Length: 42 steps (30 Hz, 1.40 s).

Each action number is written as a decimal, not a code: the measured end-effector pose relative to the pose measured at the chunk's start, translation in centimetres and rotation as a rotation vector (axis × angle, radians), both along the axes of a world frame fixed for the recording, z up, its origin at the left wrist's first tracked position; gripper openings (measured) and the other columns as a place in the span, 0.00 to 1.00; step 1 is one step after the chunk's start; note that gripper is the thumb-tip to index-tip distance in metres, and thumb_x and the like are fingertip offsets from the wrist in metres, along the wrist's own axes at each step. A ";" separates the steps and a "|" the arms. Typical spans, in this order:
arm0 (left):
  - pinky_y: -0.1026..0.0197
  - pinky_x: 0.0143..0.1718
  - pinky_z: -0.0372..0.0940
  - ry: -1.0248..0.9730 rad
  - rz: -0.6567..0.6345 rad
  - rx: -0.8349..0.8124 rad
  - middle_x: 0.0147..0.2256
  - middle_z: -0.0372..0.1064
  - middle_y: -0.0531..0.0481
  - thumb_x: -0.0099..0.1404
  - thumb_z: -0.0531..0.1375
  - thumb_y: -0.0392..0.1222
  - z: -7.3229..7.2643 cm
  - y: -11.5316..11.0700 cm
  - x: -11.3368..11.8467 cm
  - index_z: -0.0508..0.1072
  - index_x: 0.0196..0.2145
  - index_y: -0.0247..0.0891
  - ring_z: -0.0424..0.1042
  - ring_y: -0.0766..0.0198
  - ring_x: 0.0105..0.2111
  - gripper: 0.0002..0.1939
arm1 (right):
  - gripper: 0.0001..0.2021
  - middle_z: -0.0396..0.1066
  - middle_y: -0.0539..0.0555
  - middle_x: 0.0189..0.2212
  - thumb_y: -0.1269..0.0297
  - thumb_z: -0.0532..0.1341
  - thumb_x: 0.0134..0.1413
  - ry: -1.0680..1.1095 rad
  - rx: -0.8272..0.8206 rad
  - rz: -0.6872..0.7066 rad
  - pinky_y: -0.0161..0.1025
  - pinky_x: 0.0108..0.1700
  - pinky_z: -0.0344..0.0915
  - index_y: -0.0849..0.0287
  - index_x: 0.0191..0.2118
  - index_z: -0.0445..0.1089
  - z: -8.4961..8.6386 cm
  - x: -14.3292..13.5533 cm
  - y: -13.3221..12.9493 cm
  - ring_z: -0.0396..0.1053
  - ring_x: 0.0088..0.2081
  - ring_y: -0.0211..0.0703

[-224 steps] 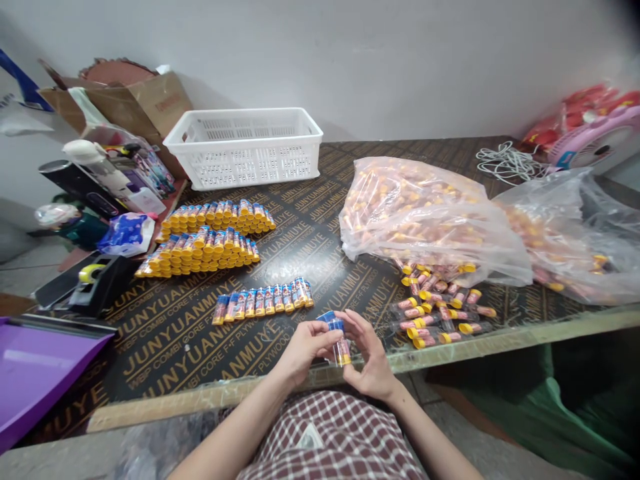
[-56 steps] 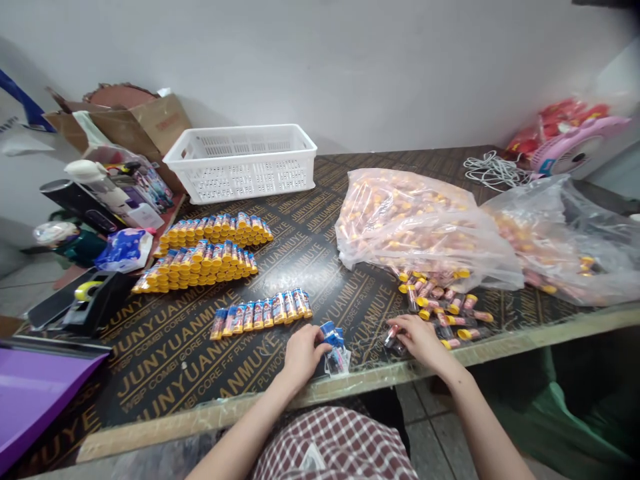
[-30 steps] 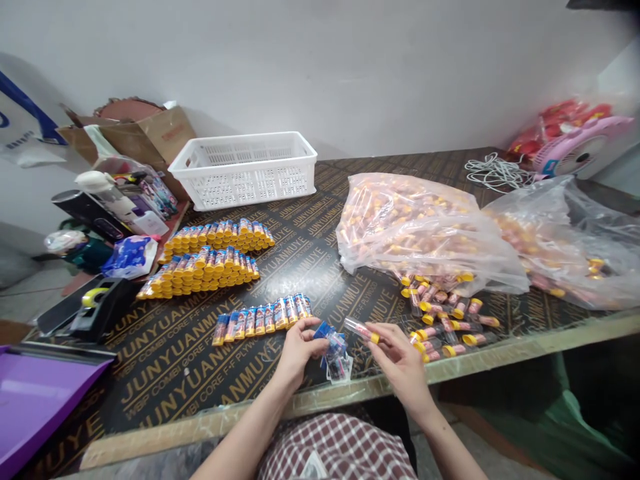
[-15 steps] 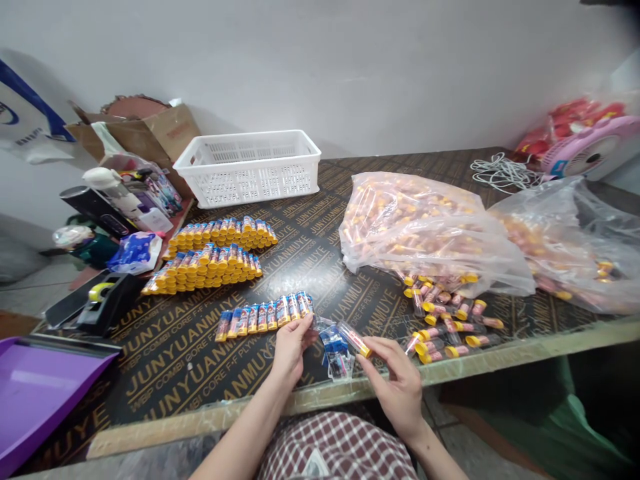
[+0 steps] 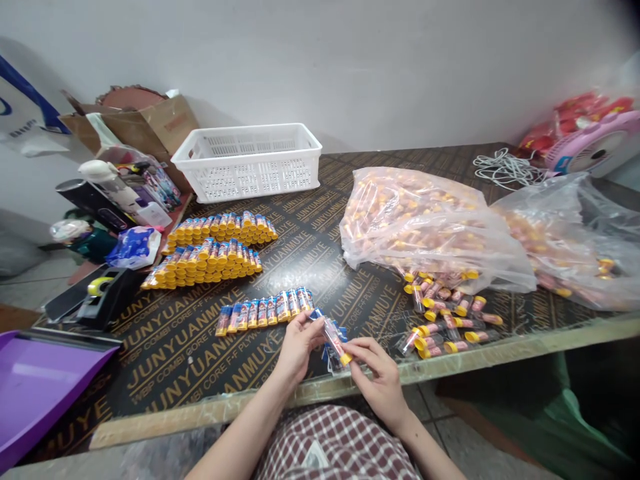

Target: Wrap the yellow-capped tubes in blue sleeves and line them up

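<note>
In my right hand [image 5: 377,377] a clear tube [image 5: 334,340] with a yellow cap and pink contents is pinched near its cap. The tube slants up and leftward to my left hand [image 5: 301,347]. Those fingers are closed on a small blue printed label [image 5: 317,313] at the tube's far end; exactly how label and tube meet is hard to see. Beneath both hands lies a small pile of blue printed labels [image 5: 329,363], partly hidden. Just left of my hands is a row of labelled tubes [image 5: 263,311], side by side, with yellow caps facing me.
Two stacks of labelled tubes [image 5: 205,263] lie at left, before a white basket [image 5: 250,177]. Loose unlabelled tubes [image 5: 450,313] spill from a plastic bag [image 5: 415,220] at right. A tape dispenser [image 5: 97,297] and a purple dustpan [image 5: 45,393] are far left.
My left hand has come away from the right end of the tube row and now holds a blue label. My right hand has brought the clear tube leftward to meet it.
</note>
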<state>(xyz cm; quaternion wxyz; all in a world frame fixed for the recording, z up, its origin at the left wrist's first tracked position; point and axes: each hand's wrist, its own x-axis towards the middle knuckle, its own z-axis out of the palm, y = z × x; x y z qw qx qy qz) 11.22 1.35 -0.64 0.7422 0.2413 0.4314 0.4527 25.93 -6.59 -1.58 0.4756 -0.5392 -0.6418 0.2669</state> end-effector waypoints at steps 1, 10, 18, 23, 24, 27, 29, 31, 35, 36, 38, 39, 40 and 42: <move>0.65 0.29 0.66 -0.004 -0.023 0.002 0.26 0.72 0.52 0.45 0.70 0.44 0.1 0.0 -0.1 0.69 0.33 0.34 0.70 0.68 0.25 0.19 | 0.16 0.68 0.55 0.38 0.73 0.54 0.54 0.001 -0.005 -0.001 0.42 0.44 0.69 0.51 0.46 0.71 -0.1 0.0 0.1 0.69 0.41 0.43; 0.65 0.30 0.65 0.034 -0.399 0.004 0.28 0.73 0.45 0.47 0.69 0.43 0.2 -1.6 0.0 0.75 0.35 0.29 0.70 0.67 0.26 0.19 | 0.41 0.43 0.56 0.63 0.78 0.56 0.39 -0.016 -0.017 0.122 0.52 0.57 0.59 0.50 0.63 0.46 0.3 0.5 1.0 0.52 0.60 0.53; 0.66 0.30 0.62 0.063 -0.484 -0.033 0.28 0.71 0.48 0.44 0.70 0.43 0.0 -2.5 0.3 0.76 0.31 0.31 0.68 0.68 0.25 0.17 | 0.41 0.57 0.58 0.57 0.78 0.55 0.37 0.051 -0.079 0.257 0.48 0.58 0.59 0.54 0.62 0.46 0.0 0.9 0.8 0.59 0.57 0.50; 0.65 0.29 0.62 0.058 -0.479 -0.050 0.28 0.70 0.48 0.44 0.70 0.43 0.0 -2.6 0.5 0.75 0.32 0.31 0.68 0.68 0.25 0.18 | 0.41 0.58 0.58 0.57 0.78 0.55 0.37 0.105 -0.074 0.229 0.48 0.56 0.61 0.53 0.62 0.46 -0.4 0.8 0.7 0.61 0.56 0.50; 0.65 0.29 0.62 0.053 -0.480 -0.052 0.28 0.70 0.48 0.43 0.70 0.43 0.0 -2.6 0.5 0.75 0.32 0.31 0.67 0.68 0.25 0.18 | 0.41 0.57 0.58 0.57 0.79 0.55 0.37 0.113 -0.075 0.227 0.48 0.56 0.61 0.53 0.62 0.46 -0.4 0.8 0.7 0.61 0.56 0.50; 0.65 0.29 0.62 0.046 -0.481 -0.048 0.28 0.70 0.47 0.42 0.71 0.43 0.0 -2.6 0.5 0.75 0.32 0.31 0.67 0.68 0.25 0.19 | 0.41 0.57 0.58 0.57 0.80 0.55 0.37 0.140 -0.068 0.220 0.48 0.56 0.62 0.52 0.62 0.46 -0.5 0.7 0.7 0.61 0.55 0.49; 0.65 0.29 0.62 0.043 -0.473 -0.042 0.28 0.70 0.47 0.42 0.71 0.43 0.0 -2.7 0.5 0.76 0.32 0.31 0.67 0.68 0.25 0.19 | 0.42 0.57 0.57 0.57 0.80 0.55 0.37 0.156 -0.059 0.221 0.47 0.56 0.62 0.52 0.61 0.46 -0.5 0.6 0.7 0.61 0.56 0.49; 0.65 0.29 0.62 0.040 -0.470 -0.040 0.29 0.70 0.47 0.43 0.70 0.43 0.0 -2.7 0.5 0.76 0.32 0.31 0.67 0.68 0.25 0.19 | 0.42 0.57 0.57 0.57 0.80 0.55 0.36 0.165 -0.054 0.223 0.47 0.56 0.62 0.52 0.62 0.46 -0.5 0.6 0.7 0.60 0.56 0.49; 0.66 0.29 0.62 0.038 -0.469 -0.040 0.29 0.71 0.46 0.43 0.70 0.43 -0.1 -2.7 0.4 0.76 0.33 0.30 0.67 0.69 0.25 0.19 | 0.42 0.57 0.57 0.57 0.80 0.55 0.37 0.174 -0.049 0.216 0.47 0.56 0.62 0.52 0.62 0.46 -0.5 0.6 0.7 0.61 0.56 0.49; 0.66 0.29 0.62 0.040 -0.467 -0.042 0.29 0.71 0.46 0.43 0.70 0.43 0.0 -2.6 0.4 0.76 0.33 0.30 0.67 0.69 0.25 0.19 | 0.41 0.57 0.58 0.57 0.80 0.55 0.37 0.175 -0.047 0.212 0.47 0.55 0.63 0.52 0.61 0.46 -0.5 0.5 0.7 0.61 0.56 0.49; 0.66 0.29 0.62 0.049 -0.464 -0.052 0.28 0.71 0.47 0.42 0.71 0.43 0.0 -2.6 0.4 0.76 0.32 0.31 0.67 0.69 0.24 0.19 | 0.41 0.58 0.58 0.57 0.79 0.55 0.37 0.175 -0.041 0.204 0.46 0.55 0.63 0.52 0.61 0.47 -0.6 0.5 0.7 0.61 0.55 0.49; 0.66 0.29 0.62 0.053 -0.462 -0.056 0.28 0.71 0.47 0.42 0.71 0.43 0.1 -2.6 0.3 0.76 0.32 0.31 0.67 0.69 0.24 0.18 | 0.41 0.58 0.58 0.57 0.79 0.55 0.37 0.176 -0.038 0.199 0.46 0.54 0.64 0.52 0.61 0.47 -0.6 0.4 0.7 0.62 0.55 0.49; 0.66 0.29 0.62 0.055 -0.460 -0.056 0.28 0.71 0.47 0.42 0.71 0.43 0.1 -2.7 0.3 0.76 0.32 0.31 0.67 0.69 0.24 0.19 | 0.40 0.59 0.58 0.57 0.79 0.55 0.37 0.179 -0.036 0.196 0.46 0.54 0.64 0.53 0.61 0.47 -0.7 0.3 0.8 0.62 0.55 0.49; 0.66 0.29 0.62 0.053 -0.454 -0.049 0.29 0.72 0.46 0.43 0.70 0.43 0.1 -2.8 0.3 0.76 0.33 0.30 0.68 0.68 0.25 0.19 | 0.40 0.59 0.58 0.57 0.78 0.55 0.38 0.185 -0.040 0.202 0.46 0.54 0.64 0.52 0.61 0.47 -0.7 0.0 0.9 0.62 0.55 0.49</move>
